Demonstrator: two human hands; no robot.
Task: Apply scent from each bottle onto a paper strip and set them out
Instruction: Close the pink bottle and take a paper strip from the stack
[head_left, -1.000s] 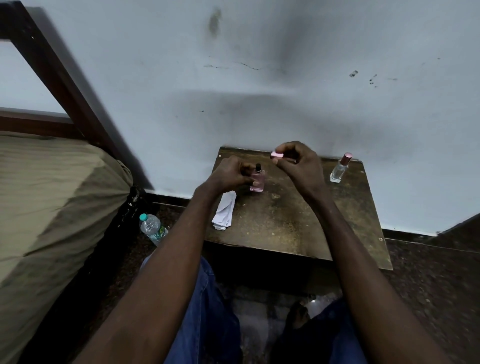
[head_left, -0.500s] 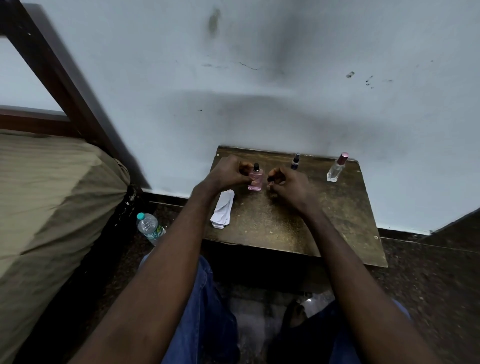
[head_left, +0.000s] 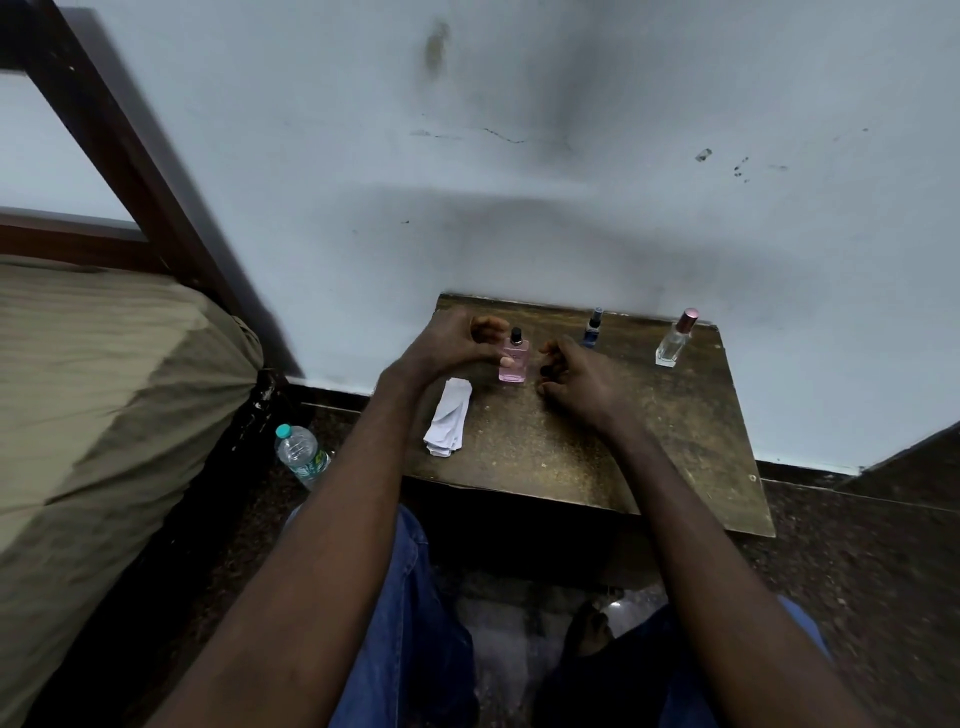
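At the far left of the table (head_left: 597, 457), the left hand (head_left: 449, 345) had its thumb on the pink bottle (head_left: 513, 364), fingers curled by its neck; a true pinch, I couldn't tell. Just right of it the right hand (head_left: 574, 376) sat curled, contents hidden. Its black sprayer (head_left: 516, 335) stood bare. First scenting, I judged: next, one had to come off the paper strips (head_left: 448, 418), near left, and meet that nozzle.

Probably a home bedroom, mattress (head_left: 104, 395) on wooden bedframe (head_left: 130, 156), small table (head_left: 597, 441)
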